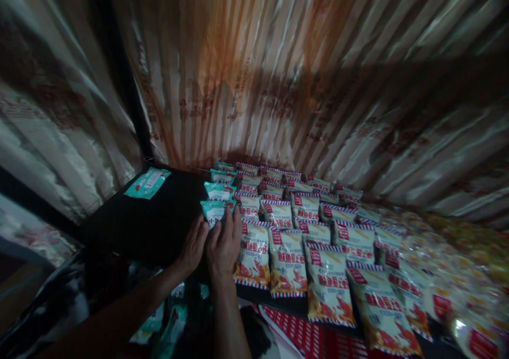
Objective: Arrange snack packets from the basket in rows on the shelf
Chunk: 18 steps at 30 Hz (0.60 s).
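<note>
A teal snack packet stands at the front of a short row of matching teal packets. My left hand is at its lower left edge, with the fingers bent against it. Across its right side lie the curled fingers of my right hand, so both hands grip this packet between them. The lower part of the packet is hidden by my hands. Right beside my right hand is a cream snack packet with red lettering and striped edges.
Rows of cream packets cover the black shelf to the right. A lone teal packet lies at the back left. Clear round packs crowd the far right. A red basket and loose teal packets are below. Creased sheeting hangs behind.
</note>
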{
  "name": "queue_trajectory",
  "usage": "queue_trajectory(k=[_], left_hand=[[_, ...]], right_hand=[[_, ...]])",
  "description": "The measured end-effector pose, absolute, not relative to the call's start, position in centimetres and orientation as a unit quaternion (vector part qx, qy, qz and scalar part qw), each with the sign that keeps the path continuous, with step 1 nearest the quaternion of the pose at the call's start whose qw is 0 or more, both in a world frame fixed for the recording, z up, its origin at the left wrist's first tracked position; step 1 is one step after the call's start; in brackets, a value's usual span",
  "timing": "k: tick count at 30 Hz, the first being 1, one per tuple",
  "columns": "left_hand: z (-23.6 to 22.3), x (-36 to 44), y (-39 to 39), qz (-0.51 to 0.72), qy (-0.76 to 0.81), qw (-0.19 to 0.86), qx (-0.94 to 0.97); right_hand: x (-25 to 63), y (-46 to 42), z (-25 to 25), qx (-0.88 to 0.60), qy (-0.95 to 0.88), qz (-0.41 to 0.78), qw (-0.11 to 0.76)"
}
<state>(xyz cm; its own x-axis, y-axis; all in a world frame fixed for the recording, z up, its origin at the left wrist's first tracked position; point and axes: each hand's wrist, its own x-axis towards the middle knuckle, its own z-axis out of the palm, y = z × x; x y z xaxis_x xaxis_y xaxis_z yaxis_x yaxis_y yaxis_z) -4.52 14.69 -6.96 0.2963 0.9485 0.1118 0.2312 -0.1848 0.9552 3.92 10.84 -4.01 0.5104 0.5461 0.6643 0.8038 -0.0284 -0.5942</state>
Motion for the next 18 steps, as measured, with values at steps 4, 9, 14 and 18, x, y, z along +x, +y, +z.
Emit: queue_trajectory(k=[4, 9, 14, 18], left_hand=[[-5.9, -4.3, 16.2, 0.440, 0.447, 0.486, 0.608], [-4.3, -3.3, 19.3, 0.490, 0.389, 0.576, 0.526], [-3.1, -1.7, 22.0, 0.517, 0.360, 0.672, 0.389], [-3.2, -0.5, 22.8, 0.492, 0.348, 0.738, 0.304]], right_hand=[[3.6, 11.0, -3.6, -0.710, -0.474, -0.125, 0.505], [3.5, 11.0, -3.3, -0.714, -0.473, -0.125, 0.502], [3.6, 11.0, -3.1, -0.718, -0.476, -0.124, 0.493], [3.8, 11.0, -3.1, -0.718, -0.473, -0.134, 0.493]])
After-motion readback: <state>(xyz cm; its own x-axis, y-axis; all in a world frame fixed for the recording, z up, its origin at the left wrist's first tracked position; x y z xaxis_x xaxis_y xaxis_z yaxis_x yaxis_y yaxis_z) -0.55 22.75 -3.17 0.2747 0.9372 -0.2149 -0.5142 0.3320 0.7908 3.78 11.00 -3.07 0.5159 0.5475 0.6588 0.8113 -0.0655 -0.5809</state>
